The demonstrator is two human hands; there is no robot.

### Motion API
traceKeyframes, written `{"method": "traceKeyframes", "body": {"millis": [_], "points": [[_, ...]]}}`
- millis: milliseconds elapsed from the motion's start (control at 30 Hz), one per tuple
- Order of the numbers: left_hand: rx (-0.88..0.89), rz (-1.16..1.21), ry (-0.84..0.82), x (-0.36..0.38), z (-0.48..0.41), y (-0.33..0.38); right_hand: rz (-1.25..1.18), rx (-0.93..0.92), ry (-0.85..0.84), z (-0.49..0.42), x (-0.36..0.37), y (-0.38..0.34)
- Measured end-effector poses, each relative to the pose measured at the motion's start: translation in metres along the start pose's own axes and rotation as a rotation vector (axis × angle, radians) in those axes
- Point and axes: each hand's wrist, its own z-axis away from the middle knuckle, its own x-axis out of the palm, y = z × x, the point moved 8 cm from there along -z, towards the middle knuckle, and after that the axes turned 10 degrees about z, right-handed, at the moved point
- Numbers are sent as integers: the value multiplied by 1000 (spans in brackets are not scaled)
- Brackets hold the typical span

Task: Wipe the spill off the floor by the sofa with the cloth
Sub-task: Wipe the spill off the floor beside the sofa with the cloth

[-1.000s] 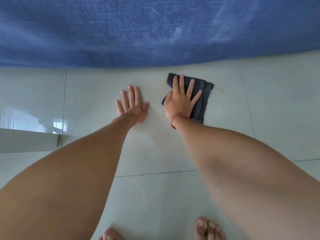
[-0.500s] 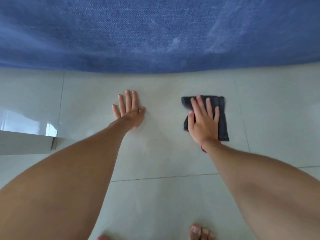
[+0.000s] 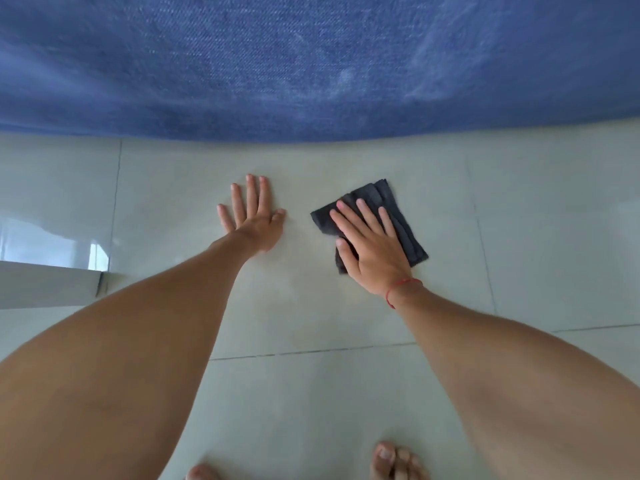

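Plainly the wiping step is in hand. At far left a pale, flat-topped block (image 3: pixel 48 284) stands on the glossy pale grey tiled floor (image 3: pixel 536 237), well apart from the work. Next comes the left hand (image 3: pixel 254 220), laid flat on a bare tile with its fingers (image 3: pixel 252 194) spread and grasping nothing; it looks to be a prop for the body's weight. Just right of it, a faint dull smear (image 3: pixel 294 289) on the tile may be the spill or its damp trace, though I cannot tell which. Further right, the right hand (image 3: pixel 372 252) presses the folded dark grey cloth (image 3: pixel 403 225) onto the floor, fingers extended over it, not clenched.

The next move likely calls for steady downward pressure while sliding the cloth leftward over that smear, without letting the folds bunch. The blue woven-fabric sofa (image 3: pixel 311 64) edge bounds the far side; open tile lies to the right and toward the bare toes (image 3: pixel 391 460).
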Motion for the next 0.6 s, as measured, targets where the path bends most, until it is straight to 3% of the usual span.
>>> {"method": "traceKeyframes", "body": {"millis": [167,300,467,600], "points": [[-5,-6,16,-1,-1,-1,-59,612,6,30,1,90],[4,-9,11,0,-2,-1,-106,814,-10,-1,1,87],[133,-66,61,-14,3,-13,-121,682,-24,-56,-1,29],[52,-119,234,-45,16,-60,-147,341,3,-83,-6,-66]]}}
